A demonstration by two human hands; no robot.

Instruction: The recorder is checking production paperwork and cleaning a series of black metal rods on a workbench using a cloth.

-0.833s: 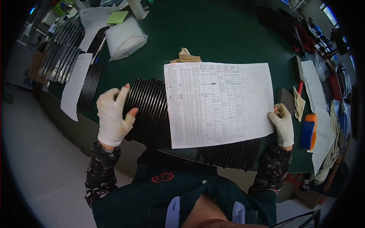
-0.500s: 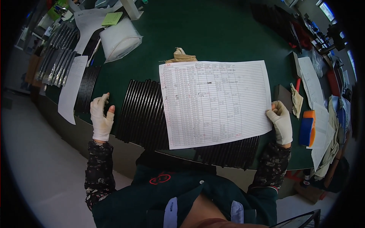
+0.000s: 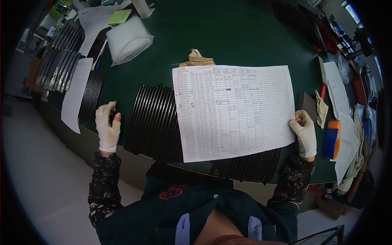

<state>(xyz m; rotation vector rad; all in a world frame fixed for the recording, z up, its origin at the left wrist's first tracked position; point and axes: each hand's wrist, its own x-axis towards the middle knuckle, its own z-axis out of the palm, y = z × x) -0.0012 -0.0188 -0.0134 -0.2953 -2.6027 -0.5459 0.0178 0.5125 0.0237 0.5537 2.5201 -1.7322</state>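
My right hand (image 3: 304, 132), in a white glove with bare fingertips, pinches the right edge of a large printed table sheet (image 3: 237, 118). The sheet has gridded rows with pen marks and lies over a row of black rods (image 3: 151, 122), hiding the middle of it. More rods show below the sheet's lower edge. My left hand (image 3: 108, 127), gloved the same way, rests on the table left of the rods, fingers apart and slightly curled, holding nothing. Behind the sheet's top edge sits a crumpled tan cloth (image 3: 197, 59), partly covered.
On the left are a smaller stack of black rods (image 3: 94, 96), a long paper strip (image 3: 77, 98), silvery wrapped bundles (image 3: 63, 71) and a white plastic bag (image 3: 128, 41). To the right stand a dark block (image 3: 307, 107), a blue-and-orange object (image 3: 331, 140) and more papers (image 3: 337, 90).
The sheet has shifted slightly to the right together with my right hand. My left hand has barely moved, and the rods lie as before.
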